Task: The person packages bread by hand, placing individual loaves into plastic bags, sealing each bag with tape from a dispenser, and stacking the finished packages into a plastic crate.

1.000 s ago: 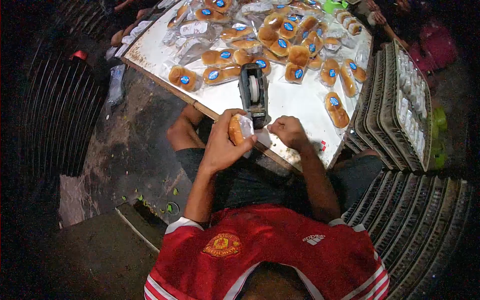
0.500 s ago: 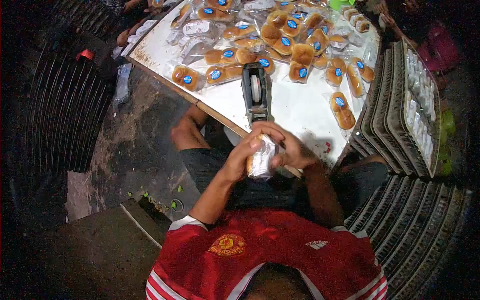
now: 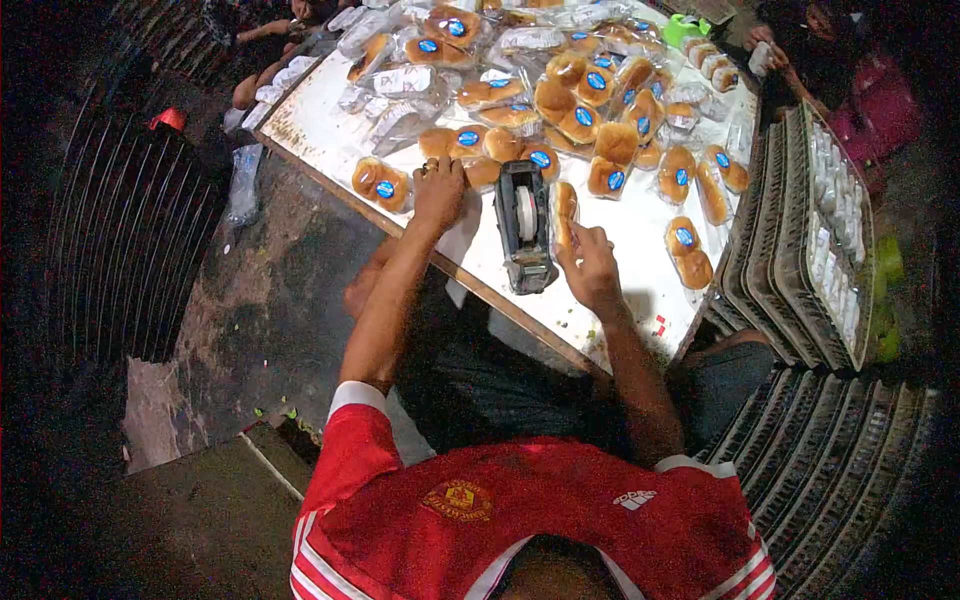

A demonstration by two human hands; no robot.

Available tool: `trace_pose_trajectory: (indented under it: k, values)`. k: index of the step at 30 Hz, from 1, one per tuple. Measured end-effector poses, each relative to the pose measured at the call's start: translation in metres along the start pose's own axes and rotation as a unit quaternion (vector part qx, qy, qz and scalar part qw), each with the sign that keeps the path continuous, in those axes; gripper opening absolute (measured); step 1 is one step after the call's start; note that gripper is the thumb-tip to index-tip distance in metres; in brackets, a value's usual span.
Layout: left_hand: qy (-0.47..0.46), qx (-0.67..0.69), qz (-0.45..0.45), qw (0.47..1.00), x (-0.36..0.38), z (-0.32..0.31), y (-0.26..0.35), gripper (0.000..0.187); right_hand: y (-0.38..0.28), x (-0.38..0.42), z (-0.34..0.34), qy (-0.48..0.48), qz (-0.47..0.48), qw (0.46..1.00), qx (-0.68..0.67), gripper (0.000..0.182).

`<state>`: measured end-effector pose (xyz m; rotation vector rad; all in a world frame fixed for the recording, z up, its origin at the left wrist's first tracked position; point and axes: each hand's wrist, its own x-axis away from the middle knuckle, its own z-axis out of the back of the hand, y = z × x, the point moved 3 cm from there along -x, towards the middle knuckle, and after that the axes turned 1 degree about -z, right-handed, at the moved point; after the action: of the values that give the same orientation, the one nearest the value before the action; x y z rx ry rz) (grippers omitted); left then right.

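Observation:
My left hand (image 3: 440,192) is closed over a clear-wrapped pack of bread rolls (image 3: 482,174) on the white table. The hand covers most of that pack, and only its right end shows. Pinched between the fingers of my right hand (image 3: 590,262) is another wrapped pack of bread rolls (image 3: 565,208), just right of the tape dispenser (image 3: 525,225). The black dispenser holds a white roll and stands between my hands. Left of my left hand lies a pack with a blue oval sticker (image 3: 382,184).
Many wrapped breads (image 3: 575,105) crowd the far half of the white table (image 3: 485,235). Stacked crates (image 3: 800,235) stand along the right edge, with more racks (image 3: 820,470) below. A co-worker's hand (image 3: 768,45) is at the far right. Another person's arm (image 3: 265,32) shows far left.
My hands have separated from the pack they held together near the table's front edge. My left hand reached forward-left onto a pack; my right moved forward beside the dispenser with a pack.

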<state>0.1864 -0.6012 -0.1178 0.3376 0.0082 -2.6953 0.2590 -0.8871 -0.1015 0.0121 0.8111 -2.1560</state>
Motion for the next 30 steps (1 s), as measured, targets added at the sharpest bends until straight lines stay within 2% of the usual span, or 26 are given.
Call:
trace_pose_trajectory:
  k: [2, 4, 5, 6, 8, 9, 10, 11, 12, 14, 15, 17, 18, 20, 22, 25, 26, 28, 29, 30]
  values:
    - [-0.049, -0.014, 0.012, 0.999, 0.0, -0.013, -0.006, 0.04, 0.004, 0.001, -0.002, -0.004, -0.032, 0.998, -0.048, 0.043]
    - [-0.086, 0.008, 0.031, 0.996, 0.017, 0.004, -0.004, 0.044, -0.011, 0.001, 0.013, 0.032, -0.044, 0.998, -0.035, 0.042]
    - [-0.117, 0.06, 0.121, 0.984, 0.019, -0.007, -0.012, 0.06, -0.021, 0.0, 0.024, 0.051, -0.048, 0.997, -0.03, 0.041]
    - [-0.081, 0.154, 0.156, 0.972, 0.025, 0.008, -0.01, 0.064, -0.031, 0.0, 0.031, 0.05, -0.053, 0.995, -0.071, 0.042]
    - [-0.007, 0.336, 0.219, 0.916, 0.052, 0.067, 0.006, 0.072, -0.053, 0.002, 0.045, 0.044, -0.063, 0.985, -0.153, 0.042]
    - [-0.015, 0.408, 0.261, 0.875, 0.064, 0.109, 0.029, 0.072, -0.071, 0.005, 0.052, 0.007, -0.09, 0.973, -0.213, 0.045]
    - [-0.023, 0.478, 0.302, 0.824, 0.076, 0.135, 0.055, 0.073, -0.076, 0.01, 0.043, -0.036, -0.102, 0.951, -0.289, 0.055]
    - [0.115, 0.54, 0.226, 0.802, 0.087, 0.119, 0.068, 0.07, -0.092, 0.014, 0.041, -0.027, -0.063, 0.943, -0.325, 0.062]
    - [0.083, 0.649, 0.232, 0.72, 0.098, 0.122, 0.087, 0.063, -0.104, 0.02, 0.041, -0.015, -0.024, 0.933, -0.36, 0.069]
    - [0.052, 0.616, 0.185, 0.764, 0.113, 0.126, 0.106, 0.048, -0.099, 0.033, 0.03, -0.053, -0.001, 0.95, -0.308, 0.087]
    - [0.046, 0.694, 0.191, 0.693, 0.115, 0.131, 0.11, 0.045, -0.102, 0.038, 0.039, -0.122, -0.091, 0.931, -0.333, 0.084]
    - [0.029, 0.826, 0.198, 0.527, 0.116, 0.145, 0.118, 0.039, -0.09, 0.054, 0.036, -0.152, -0.087, 0.894, -0.412, 0.082]
    - [0.053, 0.827, 0.181, 0.529, 0.112, 0.15, 0.117, 0.031, -0.089, 0.059, 0.039, -0.168, -0.087, 0.873, -0.45, 0.08]
    - [0.127, 0.802, 0.209, 0.545, 0.107, 0.151, 0.122, 0.022, -0.091, 0.067, 0.053, -0.152, -0.053, 0.875, -0.457, 0.078]
    - [0.165, 0.756, 0.206, 0.599, 0.104, 0.155, 0.128, 0.019, -0.085, 0.076, 0.055, -0.122, -0.041, 0.879, -0.46, 0.075]
    - [0.18, 0.674, 0.217, 0.682, 0.103, 0.17, 0.154, 0.019, -0.106, 0.071, 0.094, 0.087, 0.044, 0.956, -0.276, 0.065]
    - [0.179, 0.643, 0.224, 0.71, 0.104, 0.174, 0.163, 0.02, -0.109, 0.068, 0.101, 0.088, 0.02, 0.952, -0.292, 0.063]
    - [0.159, 0.605, 0.178, 0.76, 0.108, 0.182, 0.178, 0.021, -0.112, 0.064, 0.111, 0.091, -0.029, 0.941, -0.326, 0.058]
    - [0.152, 0.66, 0.162, 0.718, 0.109, 0.178, 0.179, 0.02, -0.115, 0.058, 0.114, 0.107, -0.055, 0.908, -0.402, 0.048]
    - [0.146, 0.711, 0.146, 0.672, 0.11, 0.173, 0.18, 0.019, -0.108, 0.054, 0.114, 0.077, -0.07, 0.909, -0.404, 0.044]
